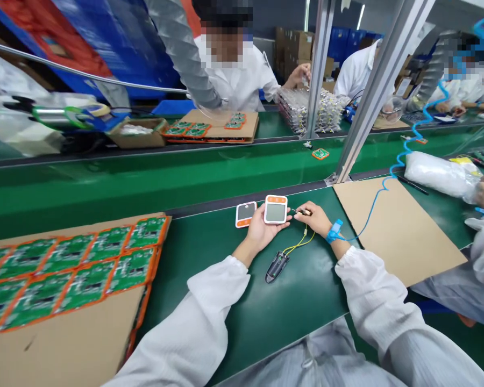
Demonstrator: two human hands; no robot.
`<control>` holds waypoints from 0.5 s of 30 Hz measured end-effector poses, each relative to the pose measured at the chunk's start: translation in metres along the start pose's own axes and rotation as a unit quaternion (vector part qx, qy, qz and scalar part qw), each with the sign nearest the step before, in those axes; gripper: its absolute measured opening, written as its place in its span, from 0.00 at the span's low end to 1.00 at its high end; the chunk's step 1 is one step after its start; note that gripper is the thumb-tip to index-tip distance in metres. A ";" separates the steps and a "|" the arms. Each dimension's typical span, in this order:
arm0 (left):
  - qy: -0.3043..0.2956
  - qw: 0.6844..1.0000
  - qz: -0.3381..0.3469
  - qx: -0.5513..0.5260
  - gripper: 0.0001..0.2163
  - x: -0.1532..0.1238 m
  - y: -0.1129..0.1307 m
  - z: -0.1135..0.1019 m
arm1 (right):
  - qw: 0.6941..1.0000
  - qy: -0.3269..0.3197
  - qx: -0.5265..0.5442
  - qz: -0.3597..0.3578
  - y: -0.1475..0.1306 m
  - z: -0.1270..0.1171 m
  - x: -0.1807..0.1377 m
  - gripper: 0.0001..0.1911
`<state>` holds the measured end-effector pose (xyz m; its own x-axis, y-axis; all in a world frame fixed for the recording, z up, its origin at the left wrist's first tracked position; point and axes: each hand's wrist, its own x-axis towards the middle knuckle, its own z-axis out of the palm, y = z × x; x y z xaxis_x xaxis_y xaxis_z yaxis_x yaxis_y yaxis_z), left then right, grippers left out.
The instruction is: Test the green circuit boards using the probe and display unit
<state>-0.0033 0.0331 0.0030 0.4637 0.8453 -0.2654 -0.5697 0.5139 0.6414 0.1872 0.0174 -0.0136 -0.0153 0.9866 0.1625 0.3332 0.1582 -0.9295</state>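
My left hand (261, 232) is closed around the edges of a small white device with a grey screen and an orange strip (276, 213), screen facing up. Just right of it, my right hand (318, 219) pinches a small thin-tipped probe (305, 212), its tip close to the device's right edge; whether they touch I cannot tell. Yellow wires (294, 247) run from below that hand to a black battery holder (277, 266) lying on the green table (242, 306). A second white device with a dark screen (246, 214) lies behind my left hand. A blue wrist strap (334, 230) circles my right wrist.
Green circuit boards with orange edges (76, 269) lie on cardboard at left. A cardboard sheet (399, 231) lies at right, crossed by a blue coiled cord (373, 207). Beyond a metal post (371, 107), a conveyor (226, 169) carries a board (320, 154). Co-workers sit opposite and at right.
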 end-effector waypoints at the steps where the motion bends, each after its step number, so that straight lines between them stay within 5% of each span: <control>1: 0.003 1.000 -0.005 0.008 0.21 0.000 -0.003 0.001 | 1.000 0.003 0.000 -0.005 -0.002 0.000 0.000 0.13; 9: 0.146 0.988 0.034 0.037 0.14 -0.001 -0.002 0.003 | 0.992 -0.036 0.107 0.052 -0.007 0.010 -0.004 0.15; 15: 0.046 0.994 -0.082 -0.060 0.13 -0.011 0.005 0.007 | 0.986 -0.028 0.147 0.073 -0.013 0.026 -0.010 0.14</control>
<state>-0.0062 0.0255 0.0145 0.4970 0.7550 -0.4277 -0.5708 0.6557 0.4943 0.1583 0.0062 -0.0117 -0.0422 0.9991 0.0080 0.0489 0.0100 -0.9988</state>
